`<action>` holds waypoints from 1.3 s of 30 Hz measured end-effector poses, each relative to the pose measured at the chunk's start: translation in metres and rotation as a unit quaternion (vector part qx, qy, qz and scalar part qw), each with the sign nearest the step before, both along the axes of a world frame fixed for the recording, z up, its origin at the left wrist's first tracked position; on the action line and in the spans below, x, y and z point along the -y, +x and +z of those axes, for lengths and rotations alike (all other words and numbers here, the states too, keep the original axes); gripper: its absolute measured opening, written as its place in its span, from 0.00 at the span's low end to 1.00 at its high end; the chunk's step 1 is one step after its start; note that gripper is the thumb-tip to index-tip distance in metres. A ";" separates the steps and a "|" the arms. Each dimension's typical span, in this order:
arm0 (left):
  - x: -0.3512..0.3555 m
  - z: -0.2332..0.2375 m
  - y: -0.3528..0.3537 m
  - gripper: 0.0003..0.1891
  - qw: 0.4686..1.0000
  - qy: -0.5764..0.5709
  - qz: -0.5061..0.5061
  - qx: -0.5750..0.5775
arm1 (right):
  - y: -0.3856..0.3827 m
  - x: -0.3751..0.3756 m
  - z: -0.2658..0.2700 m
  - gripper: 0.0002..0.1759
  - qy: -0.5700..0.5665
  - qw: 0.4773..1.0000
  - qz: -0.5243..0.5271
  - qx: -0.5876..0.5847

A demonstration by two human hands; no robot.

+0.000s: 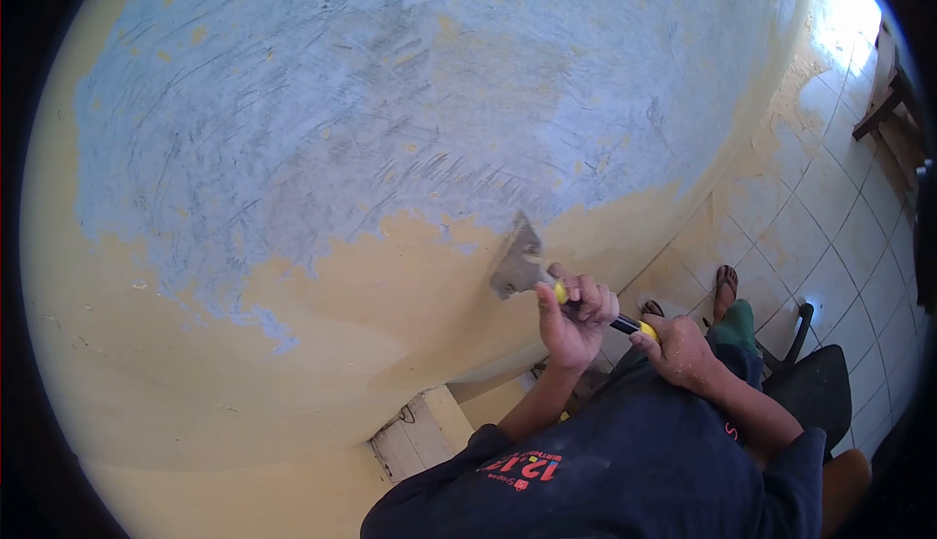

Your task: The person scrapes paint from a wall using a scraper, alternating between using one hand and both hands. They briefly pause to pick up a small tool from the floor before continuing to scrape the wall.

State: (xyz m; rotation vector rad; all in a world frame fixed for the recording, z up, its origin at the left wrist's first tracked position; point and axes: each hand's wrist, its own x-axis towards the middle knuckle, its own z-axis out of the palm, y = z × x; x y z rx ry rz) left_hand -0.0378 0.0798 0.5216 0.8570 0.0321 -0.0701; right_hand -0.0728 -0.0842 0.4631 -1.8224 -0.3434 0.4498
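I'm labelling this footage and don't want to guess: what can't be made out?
All in the head view:
Middle of the scraper handle: behind the left hand.
Handle's end: covered by the right hand.
Whether the blade touches the wall: too blurred.
Wooden furniture: cut off by the right edge.
Smallest print on the shirt: too small.

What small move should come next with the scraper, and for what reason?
I would probably push the scraper a short way into the yellow paint, with the left hand and right hand both on its handle. The blade is by the ragged border, where yellow remains beside and below; above it, the blue surface is exposed.
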 end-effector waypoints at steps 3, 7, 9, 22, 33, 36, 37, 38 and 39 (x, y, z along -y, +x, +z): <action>0.000 0.030 0.005 0.23 0.998 0.012 0.011 0.058 | 0.010 -0.002 0.021 0.25 -0.007 0.999 0.004 0.034; -0.003 0.063 0.004 0.23 0.994 0.014 0.035 0.101 | 0.028 0.000 0.058 0.26 -0.018 0.993 0.029 0.110; 0.000 0.071 -0.002 0.23 0.987 0.058 0.022 0.150 | 0.020 0.002 0.050 0.26 -0.003 0.992 0.022 0.121; -0.006 0.010 -0.009 0.23 0.999 0.017 0.029 0.016 | -0.005 -0.007 0.002 0.24 0.016 1.000 0.008 0.002; -0.026 0.087 -0.008 0.24 0.996 0.044 0.026 0.077 | 0.009 -0.024 0.078 0.27 0.042 0.997 0.057 0.021; -0.035 0.122 0.001 0.25 0.983 0.011 0.063 0.173 | 0.032 -0.032 0.104 0.28 0.028 0.993 0.052 0.102; -0.034 0.123 0.001 0.25 0.982 0.011 0.061 0.178 | 0.037 -0.034 0.108 0.28 0.038 0.988 0.049 0.142; -0.032 0.123 0.002 0.25 0.982 0.033 0.055 0.175 | 0.036 -0.034 0.105 0.28 0.036 0.987 0.044 0.149; -0.029 0.120 0.003 0.25 0.983 0.052 0.050 0.171 | 0.032 -0.033 0.093 0.28 0.036 0.989 0.040 0.139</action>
